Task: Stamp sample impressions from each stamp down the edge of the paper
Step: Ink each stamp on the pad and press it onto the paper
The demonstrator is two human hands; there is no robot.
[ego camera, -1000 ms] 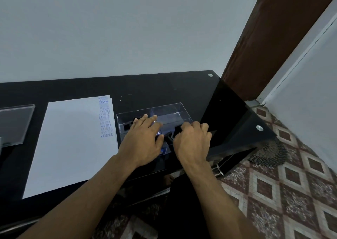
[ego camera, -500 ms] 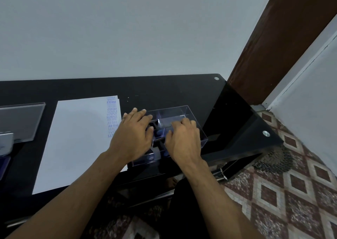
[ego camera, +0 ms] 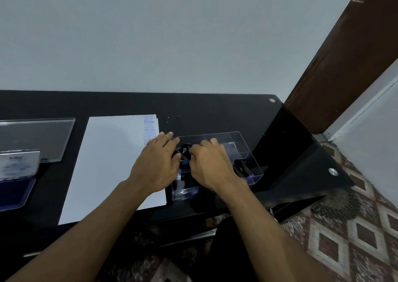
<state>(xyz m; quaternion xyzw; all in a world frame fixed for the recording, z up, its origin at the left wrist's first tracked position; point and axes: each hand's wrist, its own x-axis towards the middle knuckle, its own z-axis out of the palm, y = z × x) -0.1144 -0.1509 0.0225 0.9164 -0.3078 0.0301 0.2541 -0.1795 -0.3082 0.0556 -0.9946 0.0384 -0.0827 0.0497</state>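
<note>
Reaching into one clear plastic box (ego camera: 247, 146), two hands work among black stamps (ego camera: 242, 165) whose count is unclear. The left hand (ego camera: 156, 165) lies flat with straight fingers across the box's near-left rim. The right hand (ego camera: 212, 165) curls over a dark stamp; its grip is hidden. One white paper (ego camera: 107, 163), blue impressions (ego camera: 149, 129) lining its right edge, lies beside the box on the glossy black counter (ego camera: 215, 109).

Black glass desk (ego camera: 215, 107) against pale wall (ego camera: 172, 34); brown door frame (ego camera: 344, 55), diamond-patterned tile floor (ego camera: 355, 238).
</note>
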